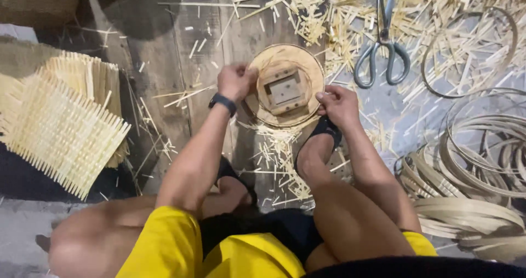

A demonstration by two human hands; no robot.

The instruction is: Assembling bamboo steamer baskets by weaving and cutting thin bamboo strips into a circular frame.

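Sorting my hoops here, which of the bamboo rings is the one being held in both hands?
The round wooden-centred ring between the left hand and right hand; other hoops lie loose at right.

Head camera, single view: looking steeply down from the seated person's head, facing forward over the knees and lap at the bottom edge. Sitting close, it is framing the wooden floor [181, 64] within arm's reach; no second view is sharing the scene.

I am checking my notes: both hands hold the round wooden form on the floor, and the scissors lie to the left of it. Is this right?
Not quite. In the head view the scissors lie to the upper right of the round wooden form, not left. Left hand and right hand do grip its rim.
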